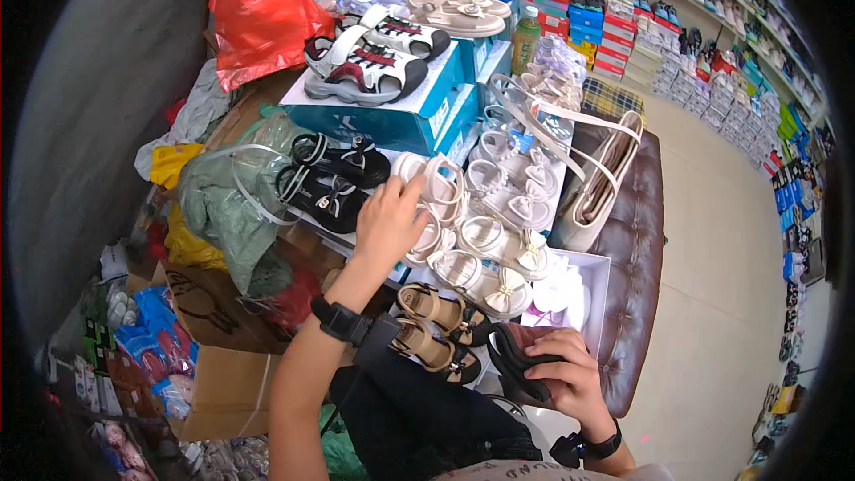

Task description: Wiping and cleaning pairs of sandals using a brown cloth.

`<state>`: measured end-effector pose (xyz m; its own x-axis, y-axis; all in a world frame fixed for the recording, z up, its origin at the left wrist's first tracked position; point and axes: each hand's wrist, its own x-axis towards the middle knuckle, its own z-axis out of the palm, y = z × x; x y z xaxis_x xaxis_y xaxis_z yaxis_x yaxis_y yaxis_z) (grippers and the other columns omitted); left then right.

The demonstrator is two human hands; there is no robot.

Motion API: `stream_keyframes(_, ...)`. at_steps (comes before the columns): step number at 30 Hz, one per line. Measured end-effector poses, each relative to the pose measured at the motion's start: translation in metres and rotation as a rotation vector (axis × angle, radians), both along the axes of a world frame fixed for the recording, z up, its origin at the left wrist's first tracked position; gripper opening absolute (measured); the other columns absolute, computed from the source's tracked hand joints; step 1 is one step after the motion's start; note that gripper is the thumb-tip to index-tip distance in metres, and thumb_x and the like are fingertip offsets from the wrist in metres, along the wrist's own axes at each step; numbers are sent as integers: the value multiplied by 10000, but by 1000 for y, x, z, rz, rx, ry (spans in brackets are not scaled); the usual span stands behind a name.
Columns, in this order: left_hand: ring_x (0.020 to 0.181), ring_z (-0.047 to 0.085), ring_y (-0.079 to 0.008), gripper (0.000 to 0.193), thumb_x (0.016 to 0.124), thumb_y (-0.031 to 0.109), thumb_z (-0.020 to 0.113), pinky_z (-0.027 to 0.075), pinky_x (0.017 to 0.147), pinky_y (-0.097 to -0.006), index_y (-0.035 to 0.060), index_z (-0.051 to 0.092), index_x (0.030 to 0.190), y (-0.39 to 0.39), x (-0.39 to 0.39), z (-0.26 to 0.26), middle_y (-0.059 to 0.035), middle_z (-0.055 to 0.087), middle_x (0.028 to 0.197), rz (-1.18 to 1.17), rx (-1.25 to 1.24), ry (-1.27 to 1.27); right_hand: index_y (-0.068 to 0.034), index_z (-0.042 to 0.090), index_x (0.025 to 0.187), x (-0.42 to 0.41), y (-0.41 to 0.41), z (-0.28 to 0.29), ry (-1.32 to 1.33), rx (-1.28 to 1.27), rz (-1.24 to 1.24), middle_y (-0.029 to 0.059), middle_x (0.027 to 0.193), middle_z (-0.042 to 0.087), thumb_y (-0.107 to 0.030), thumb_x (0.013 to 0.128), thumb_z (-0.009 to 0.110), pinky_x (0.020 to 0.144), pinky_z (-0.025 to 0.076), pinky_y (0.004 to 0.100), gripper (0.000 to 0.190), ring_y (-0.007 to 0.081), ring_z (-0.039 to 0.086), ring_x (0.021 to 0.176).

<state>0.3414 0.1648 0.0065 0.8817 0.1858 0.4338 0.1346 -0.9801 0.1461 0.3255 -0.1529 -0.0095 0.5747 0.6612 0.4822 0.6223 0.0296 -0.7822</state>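
Note:
My left hand (391,222) reaches over the cream sandals (442,180), its fingertips against the nearest one. Whether the fingers grip it is hidden. In my right hand (568,364) is a dark folded item (511,362), black with a brownish side; its exact kind is unclear. Just left of that item stand tan-and-black sandals (434,310). Cream sandals with bows (501,267) lie between my hands, and white sandals with pearl-like straps (511,187) sit behind them. Black bow sandals (327,194) rest to the left of my left hand.
White-and-black sport sandals (374,57) top a teal shoebox (374,123). A cream handbag (594,194) lies on a tufted brown bench (634,280). Beside it is an open white box (594,264) holding white paper. An open cardboard box (230,374) stands at left; shoe shelves line the far right.

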Motion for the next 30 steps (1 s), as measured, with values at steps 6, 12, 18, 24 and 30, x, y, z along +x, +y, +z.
stream_keyframes(6, 829, 538, -254, 392, 713, 179, 656, 382, 712, -380, 111, 551, 1084, -4, 0, -20, -91, 514, 869, 4, 132, 9, -96, 668, 775, 1, -14, -2, -12, -13, -10, 42, 970, 624, 39, 525, 642, 815, 401, 387, 285, 257, 557, 914)
stream_keyframes(12, 976, 472, -294, 437, 682, 157, 677, 385, 790, -408, 88, 542, 1091, -17, -5, -19, -118, 487, 1010, 27, 92, -64, -96, 671, 774, 0, -34, -7, -18, -59, -24, 43, 966, 625, 48, 528, 636, 827, 398, 393, 287, 258, 556, 922)
stream_keyframes(18, 1118, 404, -310, 501, 672, 144, 673, 346, 909, -430, 139, 524, 1150, -13, 34, -3, -114, 428, 1227, -164, 244, -27, -95, 672, 765, -1, -45, -12, -4, -54, -82, 43, 950, 622, 44, 551, 624, 846, 394, 397, 259, 253, 557, 920)
stream_keyframes(24, 1134, 402, -285, 237, 623, 82, 621, 336, 917, -403, 96, 667, 855, -4, 42, -6, -97, 452, 1232, -135, 399, 164, -89, 667, 767, -3, -55, -18, 22, -60, -124, 47, 953, 622, 29, 563, 624, 846, 394, 391, 240, 260, 558, 917)
stream_keyframes(30, 1077, 438, -276, 249, 625, 91, 624, 366, 881, -419, 68, 633, 872, -12, 37, 2, -122, 498, 1137, -391, 392, 55, -85, 661, 776, 1, -51, -20, 12, -78, -106, 49, 951, 622, 47, 557, 621, 844, 396, 386, 259, 263, 558, 922)
